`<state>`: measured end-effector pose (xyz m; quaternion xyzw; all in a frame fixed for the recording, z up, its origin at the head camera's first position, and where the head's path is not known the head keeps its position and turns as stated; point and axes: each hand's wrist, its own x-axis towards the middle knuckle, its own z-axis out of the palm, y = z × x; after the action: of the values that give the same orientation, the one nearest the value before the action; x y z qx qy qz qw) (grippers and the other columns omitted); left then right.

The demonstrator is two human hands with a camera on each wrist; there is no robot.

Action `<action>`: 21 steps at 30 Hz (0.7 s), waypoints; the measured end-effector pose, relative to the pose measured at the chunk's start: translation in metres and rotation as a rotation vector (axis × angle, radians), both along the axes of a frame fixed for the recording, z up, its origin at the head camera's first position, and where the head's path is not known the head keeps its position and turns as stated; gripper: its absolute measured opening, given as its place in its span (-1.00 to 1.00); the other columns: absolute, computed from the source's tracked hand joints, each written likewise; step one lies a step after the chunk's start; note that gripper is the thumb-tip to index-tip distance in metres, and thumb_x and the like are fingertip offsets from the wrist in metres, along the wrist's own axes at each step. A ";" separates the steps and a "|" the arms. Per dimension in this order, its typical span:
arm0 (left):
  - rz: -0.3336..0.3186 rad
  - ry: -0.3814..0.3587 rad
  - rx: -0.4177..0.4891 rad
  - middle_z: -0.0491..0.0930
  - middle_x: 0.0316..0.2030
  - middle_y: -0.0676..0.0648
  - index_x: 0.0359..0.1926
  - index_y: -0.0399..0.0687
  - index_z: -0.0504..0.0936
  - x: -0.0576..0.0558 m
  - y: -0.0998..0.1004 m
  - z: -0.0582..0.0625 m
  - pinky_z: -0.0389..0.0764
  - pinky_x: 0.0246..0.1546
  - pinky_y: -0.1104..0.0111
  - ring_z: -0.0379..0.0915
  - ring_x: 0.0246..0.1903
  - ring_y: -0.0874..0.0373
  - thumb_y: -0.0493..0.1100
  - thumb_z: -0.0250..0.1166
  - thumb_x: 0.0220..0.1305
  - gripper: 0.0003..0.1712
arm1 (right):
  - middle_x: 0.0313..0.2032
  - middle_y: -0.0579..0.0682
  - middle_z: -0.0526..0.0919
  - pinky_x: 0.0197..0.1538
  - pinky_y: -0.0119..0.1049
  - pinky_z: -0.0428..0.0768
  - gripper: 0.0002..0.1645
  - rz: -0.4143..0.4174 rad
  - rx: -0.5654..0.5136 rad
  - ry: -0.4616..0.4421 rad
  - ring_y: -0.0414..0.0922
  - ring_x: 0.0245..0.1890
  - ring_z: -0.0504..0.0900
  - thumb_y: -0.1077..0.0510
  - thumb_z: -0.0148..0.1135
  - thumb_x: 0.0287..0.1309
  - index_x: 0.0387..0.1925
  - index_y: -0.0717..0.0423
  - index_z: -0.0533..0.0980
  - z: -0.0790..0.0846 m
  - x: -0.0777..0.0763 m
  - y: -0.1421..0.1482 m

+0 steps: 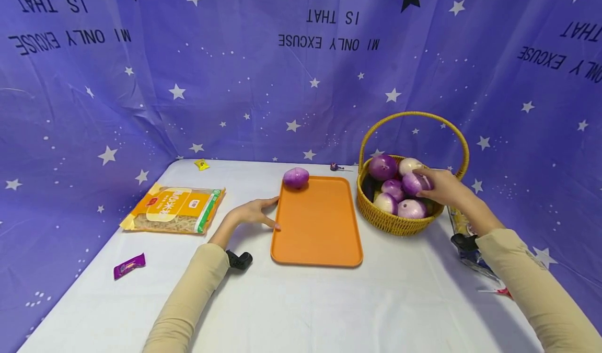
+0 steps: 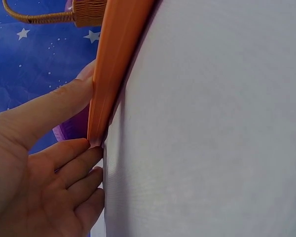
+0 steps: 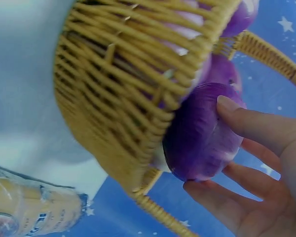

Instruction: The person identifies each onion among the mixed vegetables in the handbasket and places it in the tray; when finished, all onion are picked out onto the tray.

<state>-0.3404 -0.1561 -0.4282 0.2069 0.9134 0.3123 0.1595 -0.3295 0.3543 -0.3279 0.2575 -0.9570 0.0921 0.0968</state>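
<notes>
Resting with loosely spread fingers, the left hand (image 1: 254, 213) touched the left edge of an orange tray (image 1: 317, 232). Farther off, the right hand (image 1: 439, 185) grasped a purple onion (image 1: 415, 184) at the wicker basket (image 1: 395, 226). Another onion (image 1: 296, 178) occupied the tray's far left corner; beyond lay a lollipop (image 1: 334, 167).

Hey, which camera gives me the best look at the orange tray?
The head view: nearly the whole orange tray shows, from above. The left wrist view shows only a stretch of its side, beside the left hand; the right wrist view doesn't show it.
</notes>
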 end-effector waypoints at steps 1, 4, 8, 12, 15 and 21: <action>0.000 0.001 -0.001 0.10 0.43 -0.22 0.49 -0.05 0.07 0.000 0.000 0.000 -0.04 0.40 -0.04 -0.08 0.41 -0.20 0.11 0.50 -0.02 0.15 | 0.02 0.45 0.53 0.06 0.29 0.45 -0.28 -0.001 -0.009 0.001 0.37 -0.02 0.52 0.24 0.45 0.00 0.19 0.38 0.38 0.002 0.003 -0.002; -0.004 0.008 0.001 0.10 0.43 -0.23 0.49 -0.08 0.07 0.000 0.000 0.001 -0.03 0.40 -0.05 -0.07 0.41 -0.21 0.11 0.50 -0.02 0.16 | 0.05 0.43 0.53 0.06 0.29 0.44 -0.28 0.003 -0.037 0.006 0.35 -0.01 0.52 0.25 0.43 0.01 0.22 0.34 0.38 0.009 0.011 -0.009; -0.010 0.014 0.008 0.10 0.43 -0.26 0.49 -0.11 0.07 0.000 0.000 0.002 -0.02 0.39 -0.06 -0.06 0.40 -0.23 0.10 0.51 -0.02 0.16 | 0.06 0.37 0.54 0.04 0.27 0.48 -0.28 0.037 -0.093 0.033 0.30 -0.04 0.55 0.28 0.42 0.01 0.23 0.28 0.38 0.016 0.024 -0.022; -0.003 0.003 -0.004 0.09 0.43 -0.23 0.49 -0.07 0.06 -0.001 -0.001 0.001 -0.03 0.40 -0.04 -0.07 0.41 -0.20 0.12 0.50 -0.02 0.17 | 0.11 0.32 0.52 0.02 0.23 0.51 -0.27 0.094 -0.136 0.093 0.28 -0.04 0.56 0.33 0.43 -0.03 0.23 0.27 0.39 0.019 0.033 -0.038; 0.002 0.000 -0.011 0.09 0.44 -0.22 0.50 -0.05 0.06 -0.001 -0.001 0.001 -0.04 0.40 -0.04 -0.07 0.41 -0.19 0.13 0.50 -0.02 0.17 | 0.14 0.28 0.50 0.09 0.22 0.47 -0.26 0.129 -0.172 0.126 0.27 0.06 0.51 0.35 0.44 -0.06 0.22 0.27 0.41 0.020 0.037 -0.052; -0.002 0.006 -0.002 0.10 0.43 -0.23 0.49 -0.06 0.07 -0.001 0.000 0.001 -0.02 0.40 -0.05 -0.06 0.41 -0.21 0.12 0.51 -0.03 0.17 | 0.02 0.26 0.59 -0.02 0.17 0.56 -0.27 0.185 -0.236 0.160 0.21 -0.09 0.57 0.31 0.48 -0.06 0.21 0.25 0.43 0.013 0.040 -0.076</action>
<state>-0.3409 -0.1559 -0.4274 0.2085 0.9140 0.3108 0.1570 -0.2897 0.2782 -0.3145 0.3379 -0.9010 0.1917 0.1933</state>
